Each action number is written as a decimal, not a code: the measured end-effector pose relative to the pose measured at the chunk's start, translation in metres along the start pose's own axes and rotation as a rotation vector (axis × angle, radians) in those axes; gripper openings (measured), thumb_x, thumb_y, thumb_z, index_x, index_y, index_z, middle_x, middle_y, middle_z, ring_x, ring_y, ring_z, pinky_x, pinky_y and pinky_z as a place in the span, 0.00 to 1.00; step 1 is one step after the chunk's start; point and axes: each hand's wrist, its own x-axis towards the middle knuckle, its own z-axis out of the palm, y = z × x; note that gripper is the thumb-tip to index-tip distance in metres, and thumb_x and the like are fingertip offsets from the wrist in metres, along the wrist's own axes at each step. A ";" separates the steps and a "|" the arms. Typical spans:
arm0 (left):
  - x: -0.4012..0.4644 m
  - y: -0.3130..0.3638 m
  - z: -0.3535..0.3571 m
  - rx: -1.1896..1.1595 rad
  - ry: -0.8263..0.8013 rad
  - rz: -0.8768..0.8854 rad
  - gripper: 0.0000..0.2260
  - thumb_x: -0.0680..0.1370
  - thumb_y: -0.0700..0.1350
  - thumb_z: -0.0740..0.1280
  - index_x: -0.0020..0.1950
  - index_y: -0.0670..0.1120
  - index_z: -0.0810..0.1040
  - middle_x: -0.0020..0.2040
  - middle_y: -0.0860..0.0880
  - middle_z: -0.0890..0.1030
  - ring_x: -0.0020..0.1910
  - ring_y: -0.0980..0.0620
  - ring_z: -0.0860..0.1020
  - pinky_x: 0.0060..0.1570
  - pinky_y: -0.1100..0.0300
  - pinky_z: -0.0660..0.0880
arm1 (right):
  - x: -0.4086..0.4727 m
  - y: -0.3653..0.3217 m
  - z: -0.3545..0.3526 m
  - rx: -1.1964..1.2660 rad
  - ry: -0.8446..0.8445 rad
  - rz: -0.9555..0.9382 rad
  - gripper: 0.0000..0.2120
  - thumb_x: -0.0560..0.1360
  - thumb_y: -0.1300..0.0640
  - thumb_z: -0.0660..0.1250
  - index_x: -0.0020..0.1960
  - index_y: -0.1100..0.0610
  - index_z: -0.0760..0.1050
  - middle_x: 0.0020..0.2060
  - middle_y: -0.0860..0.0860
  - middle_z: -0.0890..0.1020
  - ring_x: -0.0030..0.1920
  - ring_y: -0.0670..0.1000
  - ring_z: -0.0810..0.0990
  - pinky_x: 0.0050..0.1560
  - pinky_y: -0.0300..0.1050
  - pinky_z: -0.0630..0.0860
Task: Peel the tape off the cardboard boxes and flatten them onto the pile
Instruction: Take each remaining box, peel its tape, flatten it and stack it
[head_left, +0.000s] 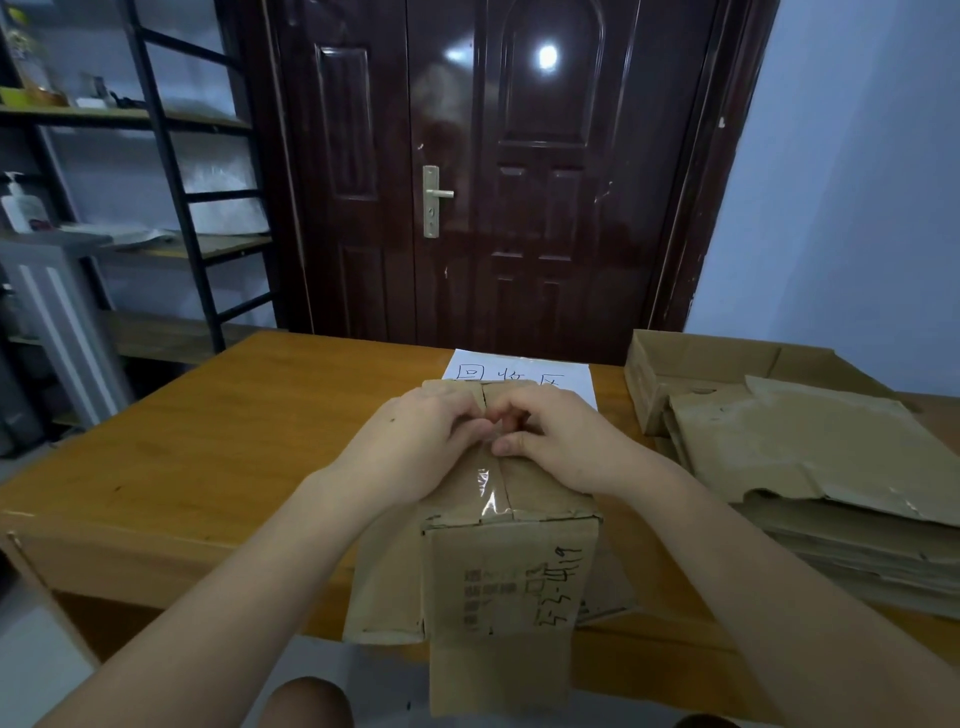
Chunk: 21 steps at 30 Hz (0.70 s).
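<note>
Both hands, left and right, pinch the tape on 1 box; it is still taped and unflattened, while the pile holds several.

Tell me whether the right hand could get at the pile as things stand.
Probably yes. The right hand rests on the box, beside the left hand, picking at the tape. The pile lies on that side, with nothing between.
</note>
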 end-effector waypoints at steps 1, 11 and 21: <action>-0.002 0.002 -0.002 0.023 0.005 0.005 0.09 0.83 0.56 0.64 0.54 0.54 0.80 0.44 0.59 0.75 0.49 0.55 0.74 0.45 0.59 0.66 | 0.000 0.001 0.002 -0.018 0.015 -0.018 0.05 0.76 0.56 0.73 0.51 0.51 0.81 0.45 0.48 0.79 0.49 0.46 0.76 0.51 0.44 0.74; -0.016 0.014 -0.008 0.094 -0.007 -0.009 0.10 0.81 0.61 0.65 0.53 0.57 0.78 0.48 0.59 0.78 0.48 0.59 0.74 0.52 0.56 0.76 | -0.013 -0.009 -0.004 -0.044 0.067 0.035 0.04 0.81 0.53 0.68 0.55 0.52 0.77 0.49 0.45 0.80 0.51 0.44 0.76 0.50 0.40 0.71; -0.023 0.015 -0.011 0.042 -0.042 0.017 0.13 0.81 0.60 0.64 0.63 0.57 0.76 0.56 0.61 0.79 0.55 0.59 0.76 0.56 0.58 0.76 | -0.027 -0.010 0.001 -0.101 0.072 -0.005 0.04 0.78 0.51 0.71 0.46 0.44 0.78 0.44 0.41 0.78 0.50 0.40 0.73 0.47 0.31 0.67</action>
